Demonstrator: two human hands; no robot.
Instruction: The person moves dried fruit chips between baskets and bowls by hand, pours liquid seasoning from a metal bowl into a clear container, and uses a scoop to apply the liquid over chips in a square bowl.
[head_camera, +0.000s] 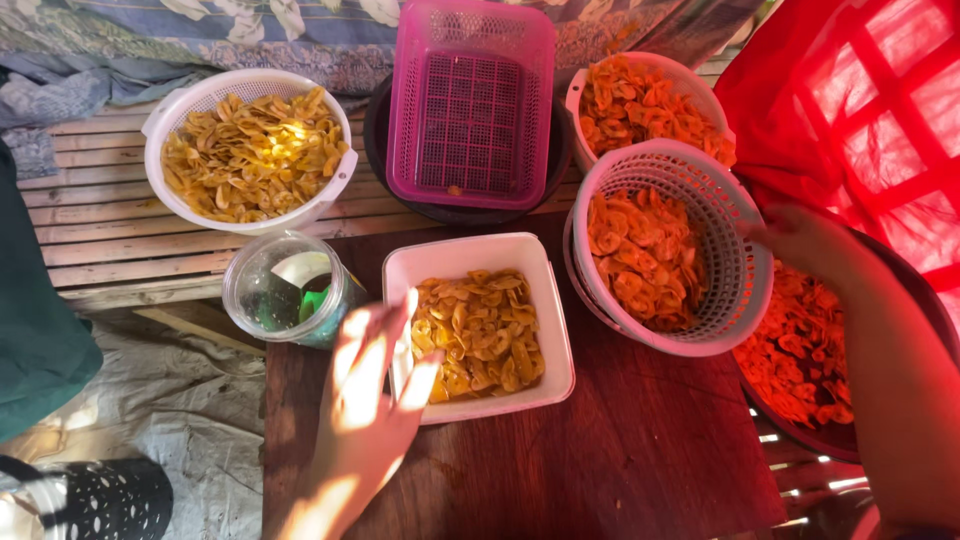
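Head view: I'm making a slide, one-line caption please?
Left hand on a white square tub of chips; right hand tilts a white basket.

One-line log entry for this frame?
left hand: touching white square dish of chips | right hand: gripping white basket rim, tilted

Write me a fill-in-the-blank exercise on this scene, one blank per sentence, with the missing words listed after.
1. The left hand rests on the rim of the ____ square tray of chips.
2. The right hand holds the tilted white ____ by its rim.
3. The empty crate at the top is ____ in colour.
4. The clear jar stands to the ____ of the square tray.

Missing words: white; basket; pink; left
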